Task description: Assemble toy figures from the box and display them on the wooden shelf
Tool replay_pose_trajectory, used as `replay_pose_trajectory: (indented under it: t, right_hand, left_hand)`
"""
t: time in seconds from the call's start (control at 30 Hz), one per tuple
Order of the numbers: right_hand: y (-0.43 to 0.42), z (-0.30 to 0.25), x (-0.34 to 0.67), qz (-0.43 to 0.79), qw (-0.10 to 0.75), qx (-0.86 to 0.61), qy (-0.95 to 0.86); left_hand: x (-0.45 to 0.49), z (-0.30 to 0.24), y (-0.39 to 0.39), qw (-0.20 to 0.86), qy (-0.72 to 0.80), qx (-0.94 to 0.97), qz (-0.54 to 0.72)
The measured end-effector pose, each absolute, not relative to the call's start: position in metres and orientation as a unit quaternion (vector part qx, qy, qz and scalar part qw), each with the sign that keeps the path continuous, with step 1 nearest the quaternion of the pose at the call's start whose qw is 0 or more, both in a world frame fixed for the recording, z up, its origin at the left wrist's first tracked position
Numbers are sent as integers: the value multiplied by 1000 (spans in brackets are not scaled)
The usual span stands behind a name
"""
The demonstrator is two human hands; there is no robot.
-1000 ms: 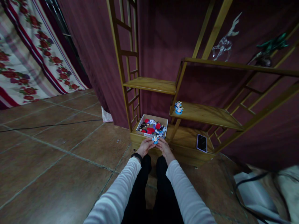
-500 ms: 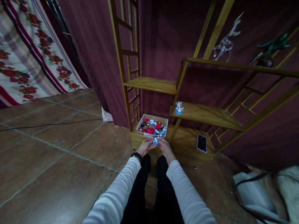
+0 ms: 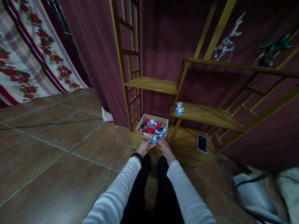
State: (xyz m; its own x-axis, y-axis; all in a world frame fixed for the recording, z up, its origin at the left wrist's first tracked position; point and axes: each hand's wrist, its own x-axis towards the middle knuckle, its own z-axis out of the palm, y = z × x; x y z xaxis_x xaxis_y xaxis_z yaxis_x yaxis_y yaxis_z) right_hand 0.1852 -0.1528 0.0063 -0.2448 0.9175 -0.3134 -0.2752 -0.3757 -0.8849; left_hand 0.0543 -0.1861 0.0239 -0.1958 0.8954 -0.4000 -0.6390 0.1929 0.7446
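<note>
A small blue-and-white figurine (image 3: 154, 139) with a round blue base is held between my two hands, just in front of a cardboard box. My left hand (image 3: 144, 147), with a black band on the wrist, pinches it from the left. The fingers of my right hand (image 3: 163, 146) close on its right side. The open box (image 3: 166, 127) stands on the low wooden ledge and holds several figurines in red, black, white and blue. Two similar blue-based figurines (image 3: 179, 110) stand at the left end of the middle shelf.
The wooden shelf unit (image 3: 205, 114) has staggered boards and lattice sides. A phone (image 3: 202, 143) lies on the low ledge at right. A clear deer ornament (image 3: 226, 46) and a green ornament (image 3: 274, 46) stand on the upper board. A black cable (image 3: 51, 123) crosses the tiled floor.
The figurine has turned and tilted between my fingers, its base shifting slightly to the left. Both hands stay in nearly the same place in front of the box.
</note>
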Motion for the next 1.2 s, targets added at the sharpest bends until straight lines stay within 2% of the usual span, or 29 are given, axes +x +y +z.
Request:
replay_pose_trajectory:
  t: [0.4,0.97,1.2]
  right_hand:
    - [-148,5,185,664,475,-463,-345]
    - [-152,11,190,693,454,-443,-342]
    - [-152,15,191,719,417,-429,-354]
  left_hand:
    - [52,22,-189,656,456,195,569]
    - [53,27,-191,635,473,201,577]
    - [54,28,-190,623,469,184,598]
